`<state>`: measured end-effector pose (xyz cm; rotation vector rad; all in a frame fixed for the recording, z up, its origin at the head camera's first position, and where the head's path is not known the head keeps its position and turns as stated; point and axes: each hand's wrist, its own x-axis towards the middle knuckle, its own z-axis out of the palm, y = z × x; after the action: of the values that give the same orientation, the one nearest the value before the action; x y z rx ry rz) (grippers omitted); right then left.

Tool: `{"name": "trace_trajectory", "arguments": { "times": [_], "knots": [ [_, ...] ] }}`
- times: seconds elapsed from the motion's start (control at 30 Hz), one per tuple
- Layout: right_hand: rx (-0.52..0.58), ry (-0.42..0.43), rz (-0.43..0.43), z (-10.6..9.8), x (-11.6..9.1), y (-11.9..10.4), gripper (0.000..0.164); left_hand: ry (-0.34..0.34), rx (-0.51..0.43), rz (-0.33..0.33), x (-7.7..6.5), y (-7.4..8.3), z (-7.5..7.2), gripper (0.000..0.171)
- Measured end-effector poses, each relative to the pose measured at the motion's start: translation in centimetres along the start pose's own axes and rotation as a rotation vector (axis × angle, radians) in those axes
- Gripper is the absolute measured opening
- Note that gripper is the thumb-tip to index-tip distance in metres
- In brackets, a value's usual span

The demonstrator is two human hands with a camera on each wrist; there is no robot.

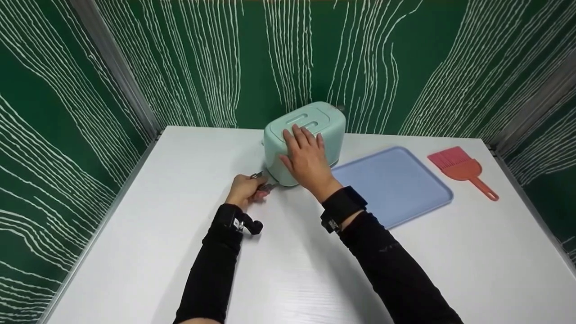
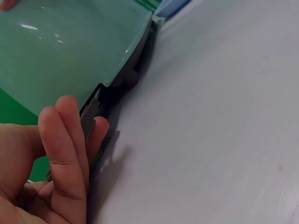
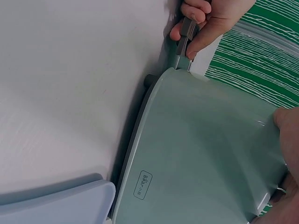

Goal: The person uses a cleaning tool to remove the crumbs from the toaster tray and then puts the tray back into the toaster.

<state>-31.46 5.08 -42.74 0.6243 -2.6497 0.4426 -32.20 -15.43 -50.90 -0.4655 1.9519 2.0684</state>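
Note:
A mint-green toaster (image 1: 306, 144) stands near the back edge of the white table, with two slot shapes on its top. My right hand (image 1: 310, 164) rests on the toaster's top with fingers extended and thumb at the near side. At the toaster's lower left end, my left hand (image 1: 245, 188) pinches a grey-brown piece (image 3: 189, 28) with metal edges between thumb and fingers. In the right wrist view, this piece meets the toaster's lower corner; its exact kind I cannot tell. A small printed label (image 3: 143, 185) marks the toaster's side.
Right of the toaster lies a light blue tray (image 1: 396, 189), its corner close to the toaster's base. Farther right are a pink brush (image 1: 450, 156) and an orange-red dustpan (image 1: 465, 171). A green wall with white wavy lines (image 1: 288, 54) rises behind the table.

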Motion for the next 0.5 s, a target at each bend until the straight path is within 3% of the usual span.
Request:
{"name": "trace_trajectory", "arguments": {
  "times": [0.5],
  "knots": [
    [-0.019, -0.020, 0.008, -0.15, -0.03, -0.09, 0.062, -0.040, 0.003, -0.048, -0.21, 0.05, -0.95, 0.019]
  ]
}}
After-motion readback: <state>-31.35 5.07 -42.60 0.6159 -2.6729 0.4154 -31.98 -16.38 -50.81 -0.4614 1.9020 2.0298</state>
